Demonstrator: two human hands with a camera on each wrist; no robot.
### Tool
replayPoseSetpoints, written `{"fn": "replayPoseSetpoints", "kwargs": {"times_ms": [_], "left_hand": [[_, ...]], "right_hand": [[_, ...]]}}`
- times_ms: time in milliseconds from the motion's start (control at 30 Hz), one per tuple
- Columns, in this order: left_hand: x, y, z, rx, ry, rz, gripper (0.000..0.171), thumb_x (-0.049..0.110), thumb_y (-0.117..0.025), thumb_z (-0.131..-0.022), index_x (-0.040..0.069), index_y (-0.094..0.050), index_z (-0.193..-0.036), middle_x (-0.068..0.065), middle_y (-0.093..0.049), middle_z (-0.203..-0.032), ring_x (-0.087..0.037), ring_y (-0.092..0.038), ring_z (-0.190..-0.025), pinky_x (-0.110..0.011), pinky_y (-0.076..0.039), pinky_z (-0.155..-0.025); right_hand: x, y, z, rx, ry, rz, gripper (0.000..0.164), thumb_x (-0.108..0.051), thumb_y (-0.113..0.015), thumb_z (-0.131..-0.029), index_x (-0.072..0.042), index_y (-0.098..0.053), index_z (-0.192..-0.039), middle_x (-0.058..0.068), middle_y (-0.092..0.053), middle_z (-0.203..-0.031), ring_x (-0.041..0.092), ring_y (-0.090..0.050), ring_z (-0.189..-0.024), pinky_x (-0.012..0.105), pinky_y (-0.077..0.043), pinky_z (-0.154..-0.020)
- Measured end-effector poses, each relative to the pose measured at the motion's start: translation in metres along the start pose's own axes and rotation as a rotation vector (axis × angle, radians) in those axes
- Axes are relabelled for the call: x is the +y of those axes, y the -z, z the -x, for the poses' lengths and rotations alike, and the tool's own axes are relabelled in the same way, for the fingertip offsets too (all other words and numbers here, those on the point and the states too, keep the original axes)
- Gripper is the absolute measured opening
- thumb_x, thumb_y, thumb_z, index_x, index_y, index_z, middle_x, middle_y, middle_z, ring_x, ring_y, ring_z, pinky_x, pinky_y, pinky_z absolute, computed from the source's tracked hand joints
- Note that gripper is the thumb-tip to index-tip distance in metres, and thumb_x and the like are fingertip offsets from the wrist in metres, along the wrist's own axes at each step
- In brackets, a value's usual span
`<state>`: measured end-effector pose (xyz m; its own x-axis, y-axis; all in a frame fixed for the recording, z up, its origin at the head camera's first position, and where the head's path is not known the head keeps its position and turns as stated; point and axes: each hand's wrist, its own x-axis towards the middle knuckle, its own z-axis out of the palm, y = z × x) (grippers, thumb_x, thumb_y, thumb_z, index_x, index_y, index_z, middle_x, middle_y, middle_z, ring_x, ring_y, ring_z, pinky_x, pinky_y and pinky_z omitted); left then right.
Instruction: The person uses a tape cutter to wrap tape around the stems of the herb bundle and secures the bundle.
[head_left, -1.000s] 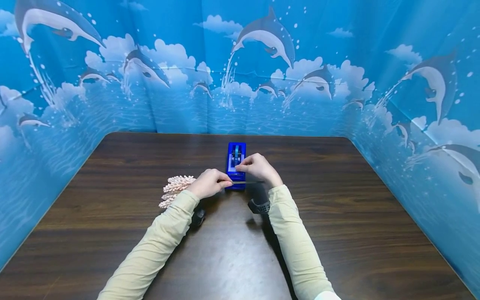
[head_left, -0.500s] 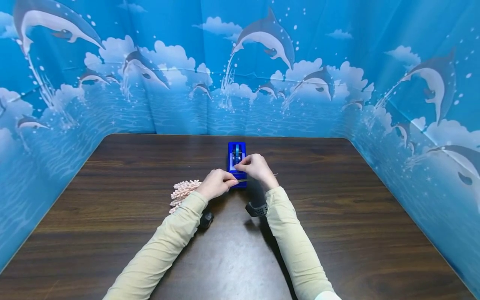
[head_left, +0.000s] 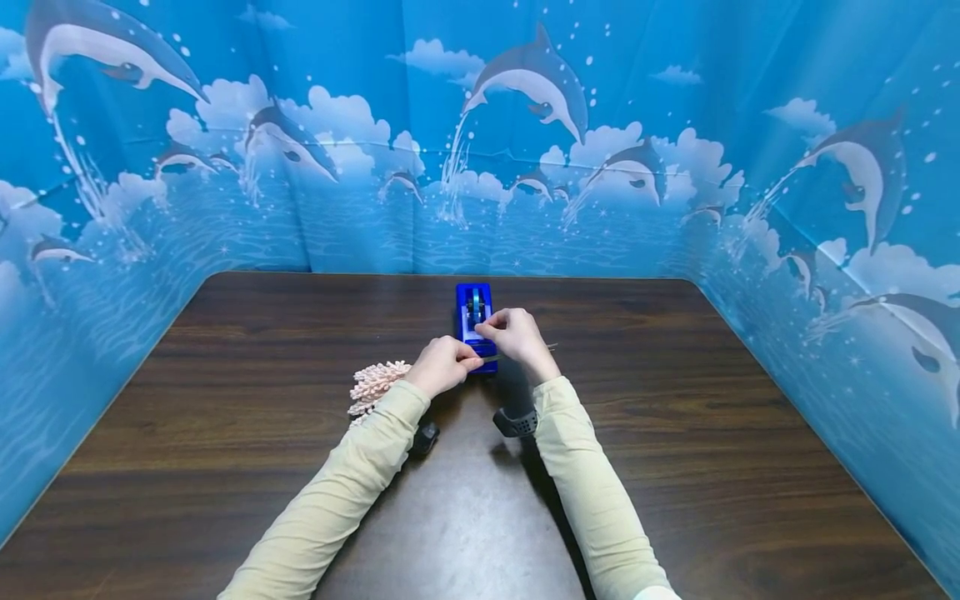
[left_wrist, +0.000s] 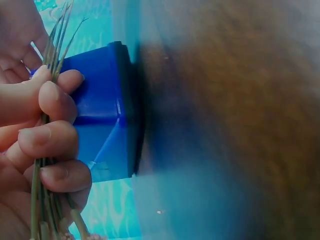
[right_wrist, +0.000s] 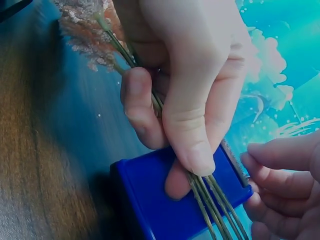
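My left hand (head_left: 442,365) grips a bundle of thin green stems (left_wrist: 50,197) whose pale pink blossoms (head_left: 377,385) spread out to the left. The bare stem ends pass over the near end of a blue tape dispenser (right_wrist: 160,195) and under my right wrist. Thumb and forefinger of my right hand (head_left: 519,337) pinch together over the dispenser, beside its serrated edge (right_wrist: 235,162); the clear tape between them is hardly visible. Behind these fingers a teal roll (head_left: 476,302) sits in the dispenser.
Everything stands on a dark wood-grain table (head_left: 712,433). A blue curtain (head_left: 375,225) printed with dolphins hangs along its back and sides. A black strap device (head_left: 516,422) is worn at my right wrist, and another dark one (head_left: 425,438) at the left.
My left hand has moved right with the flowers, so the stem ends reach past my right wrist. My right hand has stayed almost in place over the dispenser.
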<state>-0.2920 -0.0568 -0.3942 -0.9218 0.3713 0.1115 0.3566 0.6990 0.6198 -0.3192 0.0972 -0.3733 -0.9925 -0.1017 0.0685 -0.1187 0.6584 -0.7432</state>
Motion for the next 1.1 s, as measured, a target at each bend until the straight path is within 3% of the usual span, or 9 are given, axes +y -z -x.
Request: {"fn": "replayPoseSetpoints", "kwargs": {"times_ms": [233,500,667,867,1000,1100], "left_hand": [[0.002,-0.002,-0.002,-0.006,0.028,0.009,0.018,0.018,-0.066,-0.091,0.004,-0.077,-0.088,-0.007,-0.068,-0.062,-0.010,-0.057,-0.056,-0.023,-0.044,-0.060],[0.000,-0.001,-0.006,0.001,0.037,0.021,0.018,0.019,-0.066,-0.091,0.005,-0.076,-0.086,-0.004,-0.064,-0.057,-0.010,-0.054,-0.056,-0.023,-0.041,-0.060],[-0.004,-0.001,-0.011,0.005,0.017,0.020,0.021,0.018,-0.064,-0.092,0.004,-0.074,-0.079,-0.004,-0.061,-0.055,-0.011,-0.052,-0.056,-0.022,-0.038,-0.058],[-0.007,-0.003,-0.012,0.018,-0.006,0.023,0.021,0.020,-0.064,-0.093,0.004,-0.075,-0.083,-0.003,-0.061,-0.055,-0.009,-0.051,-0.055,-0.022,-0.039,-0.059],[-0.008,-0.003,-0.013,0.032,-0.017,0.023,0.021,0.020,-0.064,-0.093,0.004,-0.075,-0.085,-0.004,-0.061,-0.055,-0.010,-0.052,-0.054,-0.023,-0.040,-0.059],[-0.007,-0.004,-0.015,0.037,-0.014,0.019,0.022,0.020,-0.063,-0.093,0.004,-0.074,-0.084,-0.005,-0.062,-0.056,-0.012,-0.054,-0.056,-0.025,-0.042,-0.062]], "right_hand": [[0.000,0.002,0.003,-0.020,0.006,0.008,0.022,-0.021,-0.070,-0.087,0.001,-0.071,-0.089,0.011,-0.068,-0.086,0.014,-0.053,-0.070,0.020,-0.041,-0.059],[0.001,0.011,0.004,-0.039,0.026,0.032,0.023,-0.021,-0.068,-0.089,0.002,-0.069,-0.091,0.012,-0.068,-0.088,0.014,-0.053,-0.070,0.020,-0.042,-0.059],[-0.002,0.017,0.004,-0.120,0.064,0.037,0.021,-0.021,-0.068,-0.089,0.000,-0.072,-0.091,0.009,-0.069,-0.088,0.013,-0.054,-0.074,0.020,-0.042,-0.065],[-0.009,0.027,0.012,-0.222,0.105,-0.001,0.018,-0.019,-0.068,-0.088,-0.001,-0.073,-0.087,0.009,-0.071,-0.086,0.009,-0.054,-0.074,0.022,-0.044,-0.068],[-0.015,0.035,0.018,-0.264,0.120,-0.063,0.017,-0.018,-0.069,-0.087,-0.001,-0.073,-0.085,0.013,-0.070,-0.083,0.008,-0.051,-0.071,0.023,-0.042,-0.067],[-0.021,0.041,0.024,-0.280,0.154,-0.069,0.016,-0.017,-0.069,-0.086,-0.002,-0.072,-0.082,0.005,-0.067,-0.074,0.008,-0.046,-0.066,0.023,-0.038,-0.062]]}}
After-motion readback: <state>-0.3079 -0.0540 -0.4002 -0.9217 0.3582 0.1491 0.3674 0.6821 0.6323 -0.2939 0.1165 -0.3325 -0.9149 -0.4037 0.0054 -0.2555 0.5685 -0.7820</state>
